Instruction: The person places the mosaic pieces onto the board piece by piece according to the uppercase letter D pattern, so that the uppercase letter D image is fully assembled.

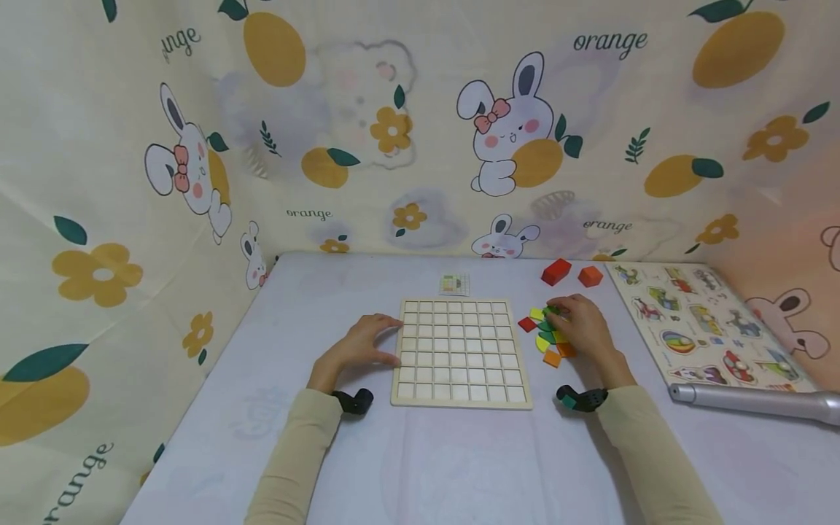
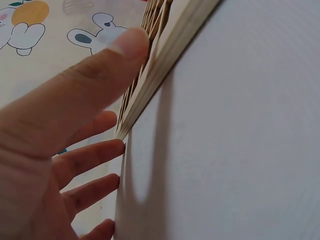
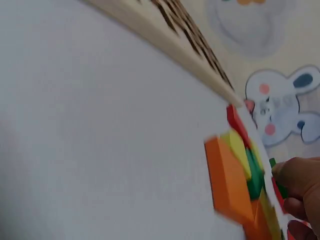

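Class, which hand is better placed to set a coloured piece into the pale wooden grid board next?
Probably the right hand: it pinches a thin green piece; the left hand, at the grid board, holds none.

A picture-covered board [image 1: 682, 319] lies at the far right corner of the table [image 1: 459, 467], a silver tube [image 1: 755, 402] along its near side, while rabbit-printed cloth [image 1: 440, 95] hangs beyond the far and left edges
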Action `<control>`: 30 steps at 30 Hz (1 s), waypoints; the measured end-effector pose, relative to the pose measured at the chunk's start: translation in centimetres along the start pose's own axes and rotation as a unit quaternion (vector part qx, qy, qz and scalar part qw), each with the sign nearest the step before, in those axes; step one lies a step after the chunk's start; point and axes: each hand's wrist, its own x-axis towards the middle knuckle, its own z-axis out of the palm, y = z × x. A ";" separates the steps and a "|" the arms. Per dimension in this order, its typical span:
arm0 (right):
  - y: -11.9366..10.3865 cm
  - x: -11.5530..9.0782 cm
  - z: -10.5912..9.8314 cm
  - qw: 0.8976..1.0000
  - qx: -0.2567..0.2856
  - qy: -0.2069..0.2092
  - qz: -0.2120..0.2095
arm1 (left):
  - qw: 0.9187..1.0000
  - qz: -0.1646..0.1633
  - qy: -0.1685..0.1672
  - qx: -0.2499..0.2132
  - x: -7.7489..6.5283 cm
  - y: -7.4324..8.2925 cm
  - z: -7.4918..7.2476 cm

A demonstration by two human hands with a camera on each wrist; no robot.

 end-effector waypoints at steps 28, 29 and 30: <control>-12.7 1.8 5.0 0.963 0.144 -0.016 -0.229 | 0.999 -0.032 -0.001 0.015 -0.1 0.9 0.0; -13.0 1.8 5.3 0.962 0.149 -0.022 -0.228 | 0.999 -0.031 -0.001 0.016 -0.1 0.8 0.0; -13.2 1.8 5.7 0.962 0.152 -0.025 -0.226 | 0.999 -0.030 -0.002 0.017 -0.1 0.7 0.0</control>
